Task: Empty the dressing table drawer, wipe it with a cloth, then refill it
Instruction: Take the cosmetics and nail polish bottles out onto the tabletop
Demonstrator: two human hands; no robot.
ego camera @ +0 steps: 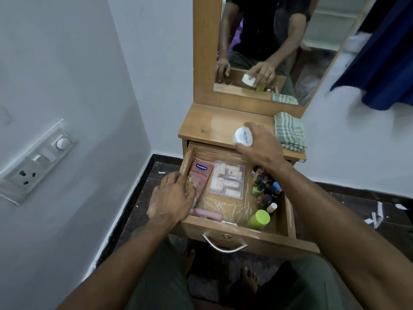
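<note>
The wooden drawer (250, 237) stands pulled out under the dressing table top (210, 128). My right hand (261, 146) grips a white round jar (243, 136) just above the table top's front edge. My left hand (173, 198) lies on the drawer's left side, fingers over a pink Vaseline tube (201, 173). Inside the drawer lie a clear pack of small items (228, 179), a green-capped bottle (259, 219), several nail polish bottles (267, 191) and a pink bottle (207, 214). A folded striped cloth (289, 130) rests on the table top at the right.
A mirror (268, 48) rises behind the table top. A white wall with a switch and socket plate (35, 162) is at the left. Dark blue fabric (380, 63) hangs at the upper right. Dark floor (357, 209) surrounds the table; my knees are below the drawer.
</note>
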